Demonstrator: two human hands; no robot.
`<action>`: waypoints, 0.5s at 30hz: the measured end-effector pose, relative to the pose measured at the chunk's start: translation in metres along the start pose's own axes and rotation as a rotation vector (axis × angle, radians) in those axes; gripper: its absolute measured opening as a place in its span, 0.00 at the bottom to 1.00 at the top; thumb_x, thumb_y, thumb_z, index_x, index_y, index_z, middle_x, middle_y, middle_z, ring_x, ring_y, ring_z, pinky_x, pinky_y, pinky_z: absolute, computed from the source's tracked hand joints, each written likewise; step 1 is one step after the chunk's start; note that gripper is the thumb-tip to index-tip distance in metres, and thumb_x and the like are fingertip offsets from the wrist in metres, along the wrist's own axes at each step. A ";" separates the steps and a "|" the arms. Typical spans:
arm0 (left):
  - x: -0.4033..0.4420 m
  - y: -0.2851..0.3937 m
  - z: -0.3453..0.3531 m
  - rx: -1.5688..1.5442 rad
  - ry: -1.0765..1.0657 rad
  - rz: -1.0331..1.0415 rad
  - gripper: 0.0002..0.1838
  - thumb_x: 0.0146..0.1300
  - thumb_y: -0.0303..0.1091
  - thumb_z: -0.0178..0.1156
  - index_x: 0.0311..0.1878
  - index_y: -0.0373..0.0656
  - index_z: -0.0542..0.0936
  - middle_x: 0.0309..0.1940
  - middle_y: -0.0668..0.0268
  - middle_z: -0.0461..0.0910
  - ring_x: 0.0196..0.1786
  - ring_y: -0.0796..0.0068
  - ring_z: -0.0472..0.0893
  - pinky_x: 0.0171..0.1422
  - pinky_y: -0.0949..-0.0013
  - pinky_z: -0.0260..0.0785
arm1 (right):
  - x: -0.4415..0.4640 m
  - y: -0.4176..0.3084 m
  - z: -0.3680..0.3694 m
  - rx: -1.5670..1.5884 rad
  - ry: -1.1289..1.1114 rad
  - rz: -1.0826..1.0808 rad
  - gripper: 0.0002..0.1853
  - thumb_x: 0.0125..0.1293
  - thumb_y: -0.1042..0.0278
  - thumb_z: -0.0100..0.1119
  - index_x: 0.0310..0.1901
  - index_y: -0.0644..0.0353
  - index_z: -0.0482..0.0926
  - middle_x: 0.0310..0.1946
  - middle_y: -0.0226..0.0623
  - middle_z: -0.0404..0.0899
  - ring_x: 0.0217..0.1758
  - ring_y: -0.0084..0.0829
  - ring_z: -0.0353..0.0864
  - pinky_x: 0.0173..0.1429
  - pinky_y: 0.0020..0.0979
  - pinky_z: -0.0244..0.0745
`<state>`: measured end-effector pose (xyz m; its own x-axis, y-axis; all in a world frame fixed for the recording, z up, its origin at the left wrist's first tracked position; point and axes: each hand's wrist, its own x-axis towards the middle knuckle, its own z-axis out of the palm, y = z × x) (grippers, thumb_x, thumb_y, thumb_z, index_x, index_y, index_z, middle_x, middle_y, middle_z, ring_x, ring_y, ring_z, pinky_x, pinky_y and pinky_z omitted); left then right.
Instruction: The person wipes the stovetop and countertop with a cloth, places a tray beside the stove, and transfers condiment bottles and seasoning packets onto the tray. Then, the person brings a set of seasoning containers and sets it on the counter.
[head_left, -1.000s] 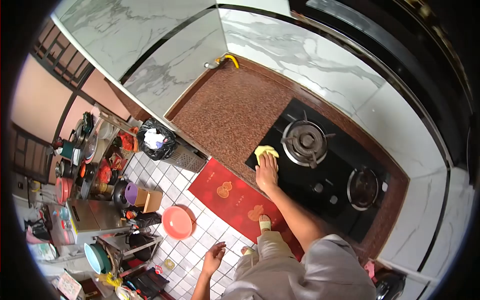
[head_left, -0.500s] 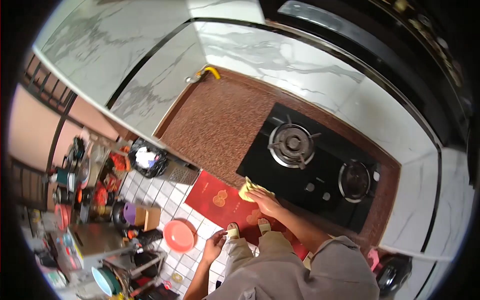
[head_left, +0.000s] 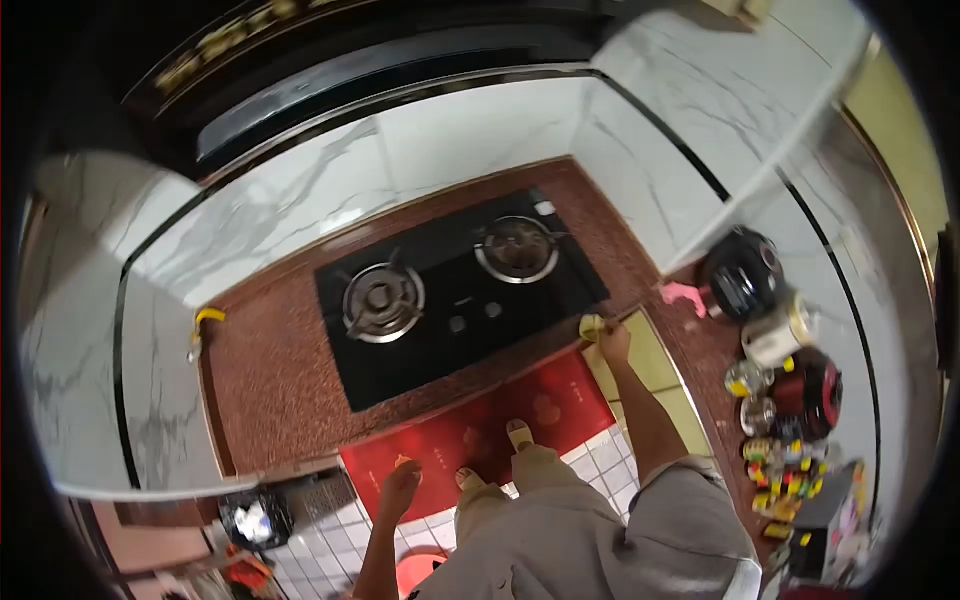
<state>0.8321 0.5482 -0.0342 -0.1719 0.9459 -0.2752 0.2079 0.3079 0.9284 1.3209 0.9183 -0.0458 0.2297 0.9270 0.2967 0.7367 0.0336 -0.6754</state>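
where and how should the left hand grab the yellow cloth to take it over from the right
Best by the loose part of the yellow cloth that pokes out past the right hand's fingers, coming in from the stove side with the left hand. It's soft and crumpled, so a thumb-and-finger pinch should do; the right hand covers the other side.

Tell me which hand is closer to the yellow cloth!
The right hand: it grips the yellow cloth by the front edge of the counter. The left hand is away from it, above the red mat.
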 end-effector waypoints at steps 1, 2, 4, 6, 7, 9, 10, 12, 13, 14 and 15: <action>0.006 0.003 0.003 0.059 -0.030 0.007 0.14 0.70 0.32 0.61 0.55 0.37 0.81 0.47 0.58 0.86 0.51 0.68 0.85 0.55 0.68 0.76 | 0.005 0.006 -0.001 0.182 0.116 0.192 0.11 0.65 0.70 0.58 0.42 0.65 0.87 0.28 0.50 0.85 0.34 0.46 0.87 0.38 0.39 0.77; 0.012 0.008 0.006 0.118 -0.058 0.012 0.14 0.70 0.32 0.61 0.55 0.36 0.81 0.46 0.58 0.86 0.51 0.68 0.85 0.55 0.67 0.76 | 0.005 0.002 -0.007 0.123 0.190 0.166 0.12 0.66 0.72 0.58 0.46 0.65 0.86 0.31 0.46 0.87 0.34 0.33 0.86 0.40 0.37 0.78; 0.019 0.019 0.016 0.150 -0.130 -0.004 0.16 0.70 0.35 0.62 0.55 0.35 0.81 0.47 0.58 0.86 0.51 0.69 0.84 0.57 0.66 0.76 | -0.007 -0.042 -0.029 0.351 0.193 0.060 0.16 0.70 0.66 0.57 0.52 0.67 0.81 0.39 0.54 0.84 0.42 0.52 0.85 0.48 0.42 0.78; 0.026 0.037 0.042 0.142 -0.224 -0.050 0.16 0.71 0.34 0.61 0.56 0.35 0.81 0.47 0.58 0.86 0.51 0.70 0.84 0.57 0.66 0.76 | -0.012 -0.020 0.000 0.135 0.040 -0.041 0.19 0.72 0.64 0.53 0.58 0.68 0.77 0.51 0.56 0.78 0.57 0.53 0.76 0.62 0.48 0.69; 0.035 0.044 0.054 0.140 -0.270 -0.073 0.16 0.71 0.34 0.61 0.57 0.36 0.81 0.47 0.57 0.86 0.50 0.70 0.84 0.57 0.66 0.76 | -0.015 -0.008 0.014 0.033 -0.028 -0.102 0.21 0.73 0.63 0.51 0.61 0.69 0.74 0.58 0.56 0.75 0.64 0.54 0.72 0.69 0.50 0.65; 0.053 0.042 0.081 0.198 -0.353 -0.030 0.16 0.71 0.33 0.60 0.59 0.37 0.80 0.47 0.58 0.86 0.49 0.74 0.84 0.53 0.69 0.76 | -0.030 -0.024 0.013 -0.273 -0.185 -0.230 0.27 0.75 0.59 0.48 0.70 0.66 0.67 0.69 0.53 0.67 0.74 0.50 0.63 0.77 0.52 0.55; 0.057 0.064 0.096 0.221 -0.373 -0.043 0.16 0.71 0.32 0.60 0.60 0.38 0.80 0.47 0.59 0.86 0.49 0.75 0.83 0.52 0.70 0.76 | -0.034 -0.020 0.018 -0.434 -0.224 -0.273 0.29 0.76 0.58 0.46 0.73 0.64 0.63 0.72 0.51 0.63 0.77 0.49 0.60 0.78 0.54 0.52; 0.068 0.088 0.126 0.239 -0.391 -0.069 0.17 0.71 0.31 0.60 0.61 0.39 0.79 0.48 0.59 0.86 0.48 0.77 0.83 0.50 0.71 0.76 | -0.019 -0.005 0.019 -0.647 -0.287 -0.250 0.32 0.76 0.55 0.45 0.76 0.62 0.59 0.77 0.48 0.57 0.81 0.46 0.53 0.80 0.58 0.47; 0.074 0.096 0.138 0.236 -0.390 -0.082 0.17 0.71 0.31 0.60 0.61 0.39 0.79 0.48 0.59 0.86 0.48 0.77 0.83 0.50 0.71 0.76 | -0.004 0.001 0.018 -0.700 -0.310 -0.184 0.33 0.76 0.54 0.45 0.76 0.62 0.58 0.78 0.46 0.55 0.82 0.45 0.51 0.79 0.60 0.45; 0.081 0.104 0.150 0.232 -0.386 -0.091 0.18 0.71 0.31 0.60 0.62 0.39 0.78 0.49 0.59 0.86 0.48 0.77 0.83 0.49 0.72 0.76 | 0.014 0.007 0.015 -0.716 -0.306 -0.140 0.33 0.76 0.52 0.45 0.77 0.62 0.58 0.78 0.44 0.54 0.83 0.44 0.49 0.80 0.60 0.43; 0.086 0.110 0.161 0.235 -0.379 -0.092 0.18 0.71 0.31 0.60 0.62 0.39 0.78 0.49 0.59 0.86 0.48 0.77 0.83 0.50 0.71 0.76 | 0.031 0.014 0.012 -0.732 -0.302 -0.095 0.34 0.76 0.51 0.45 0.77 0.61 0.57 0.79 0.42 0.53 0.83 0.44 0.48 0.80 0.60 0.42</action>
<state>0.9952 0.6801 0.0042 0.1559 0.8709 -0.4660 0.4283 0.3655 0.8264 1.3307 0.9519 -0.0541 0.0397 0.9971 0.0647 0.9992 -0.0391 -0.0105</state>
